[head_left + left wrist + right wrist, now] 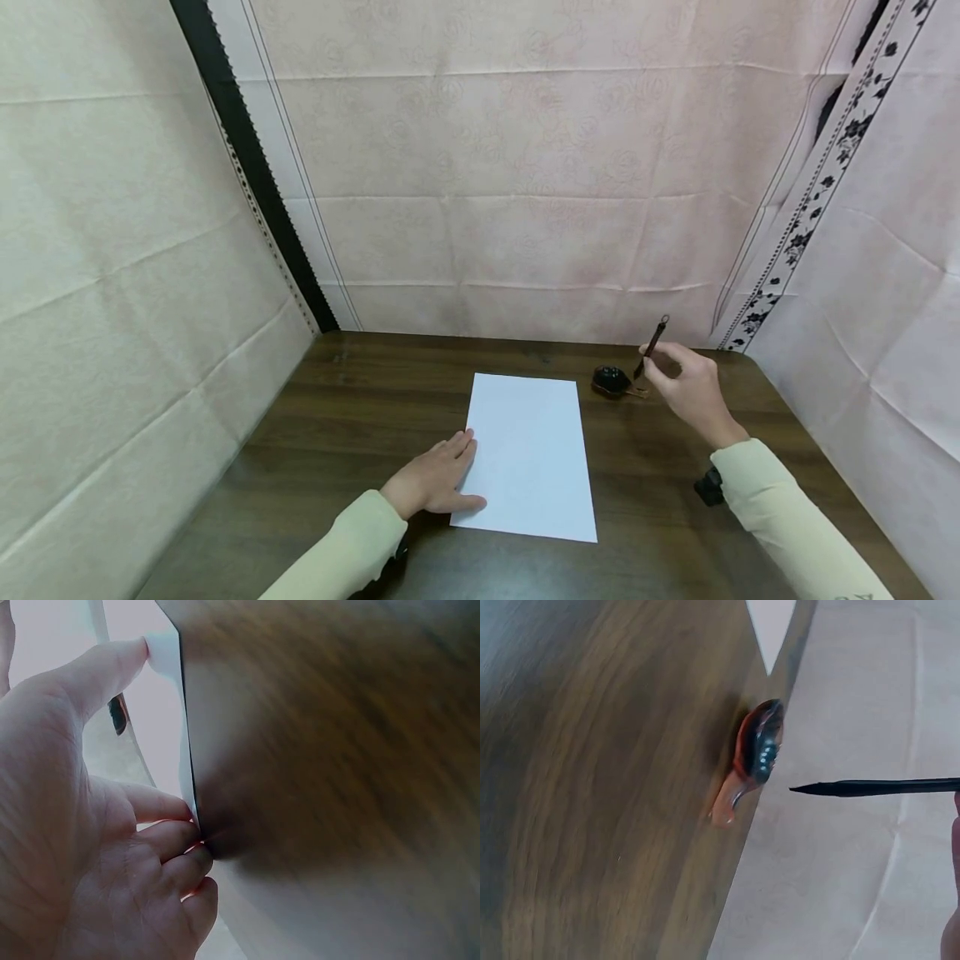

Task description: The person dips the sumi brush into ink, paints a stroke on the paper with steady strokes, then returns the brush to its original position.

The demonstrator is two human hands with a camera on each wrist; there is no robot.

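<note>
A blank white sheet of paper (528,458) lies on the table. My left hand (433,479) rests on its left edge, thumb and fingers spread; in the left wrist view the fingertips (199,836) meet the paper's edge. On the right, my right hand (688,396) pinches a dark writing brush (655,340), held upright at a slant with its tip down. A small brown spoon-shaped dish (740,746) with glossy black ink in it sits beyond the paper's right side. The brush's black pointed tip (817,788) is close beside this dish, apart from it in the right wrist view.
The dark wooden table (360,417) ends at a pale patterned cloth (540,167) hung behind it. More cloth hangs at the left (112,292) and right (885,317), closing in the sides. A black device (708,486) is strapped at the right wrist.
</note>
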